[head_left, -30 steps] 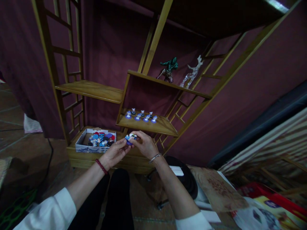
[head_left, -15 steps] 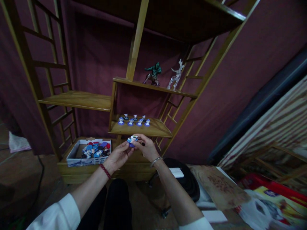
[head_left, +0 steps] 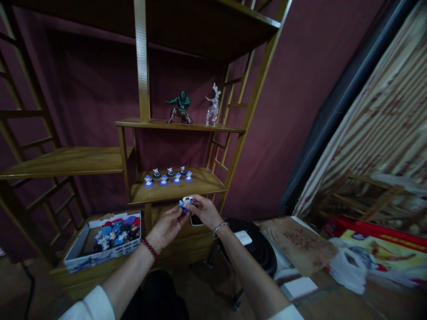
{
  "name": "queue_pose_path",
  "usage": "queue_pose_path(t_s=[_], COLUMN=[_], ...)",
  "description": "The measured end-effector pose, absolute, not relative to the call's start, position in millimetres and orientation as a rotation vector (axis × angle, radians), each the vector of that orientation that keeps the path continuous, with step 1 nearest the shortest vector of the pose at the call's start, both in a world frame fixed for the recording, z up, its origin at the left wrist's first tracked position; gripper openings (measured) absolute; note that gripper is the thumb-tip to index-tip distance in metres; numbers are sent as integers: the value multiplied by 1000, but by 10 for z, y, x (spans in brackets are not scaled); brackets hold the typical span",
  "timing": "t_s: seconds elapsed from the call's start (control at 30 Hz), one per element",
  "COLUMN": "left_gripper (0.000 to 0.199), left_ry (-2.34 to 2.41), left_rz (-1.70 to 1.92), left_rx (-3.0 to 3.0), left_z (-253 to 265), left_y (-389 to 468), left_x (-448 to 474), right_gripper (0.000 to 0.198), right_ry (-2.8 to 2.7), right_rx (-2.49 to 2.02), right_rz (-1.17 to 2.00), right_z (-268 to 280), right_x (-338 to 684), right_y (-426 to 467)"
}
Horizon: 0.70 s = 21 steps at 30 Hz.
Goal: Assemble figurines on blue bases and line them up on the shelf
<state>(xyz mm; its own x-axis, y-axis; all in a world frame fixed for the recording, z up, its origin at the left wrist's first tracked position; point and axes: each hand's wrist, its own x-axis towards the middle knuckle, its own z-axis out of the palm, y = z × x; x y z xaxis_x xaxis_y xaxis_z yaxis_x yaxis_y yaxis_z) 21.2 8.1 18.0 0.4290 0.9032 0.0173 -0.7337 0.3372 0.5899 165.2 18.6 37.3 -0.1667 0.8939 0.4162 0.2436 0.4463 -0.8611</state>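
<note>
Between my two hands is a small figurine [head_left: 186, 202], white and blue on a purple-blue round base. My left hand [head_left: 169, 224] pinches it from the left, and my right hand [head_left: 206, 212] grips its right side. Both hands are in front of the lower shelf [head_left: 180, 191], a little below its front edge. On that shelf stand several like figurines [head_left: 163, 180] on purple bases, with a row of black-based figurines [head_left: 170, 171] behind them. To the left, a shallow cardboard box [head_left: 78, 258] holds a heap of more figurines with red, blue and purple bases.
A green crouching statuette [head_left: 180, 108] and a clear deer ornament [head_left: 212, 106] stand on the shelf above. To my right are a black round stool [head_left: 267, 258] with a white object on it, a white box [head_left: 299, 288] and a plastic bag [head_left: 348, 271].
My view has turned to the right, so the shelves and box appear further left. Both hands keep hold of the figurine in front of the shelf.
</note>
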Motion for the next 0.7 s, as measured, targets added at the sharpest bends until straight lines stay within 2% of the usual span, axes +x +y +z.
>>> queue_pose_path(t_s=[0.33,0.7], left_gripper=[16,14], left_ry=[433,452], left_rz=[1026,1006], left_rx=[581,690], left_z=[301,449], left_y=[408,865], left_x=[486,790], right_gripper=[31,35], right_ry=[-1500,-1467], right_rx=[-913,-943], right_rz=[1010,1006], right_z=[405,513], right_x=[1923,2196], right_y=[390,809])
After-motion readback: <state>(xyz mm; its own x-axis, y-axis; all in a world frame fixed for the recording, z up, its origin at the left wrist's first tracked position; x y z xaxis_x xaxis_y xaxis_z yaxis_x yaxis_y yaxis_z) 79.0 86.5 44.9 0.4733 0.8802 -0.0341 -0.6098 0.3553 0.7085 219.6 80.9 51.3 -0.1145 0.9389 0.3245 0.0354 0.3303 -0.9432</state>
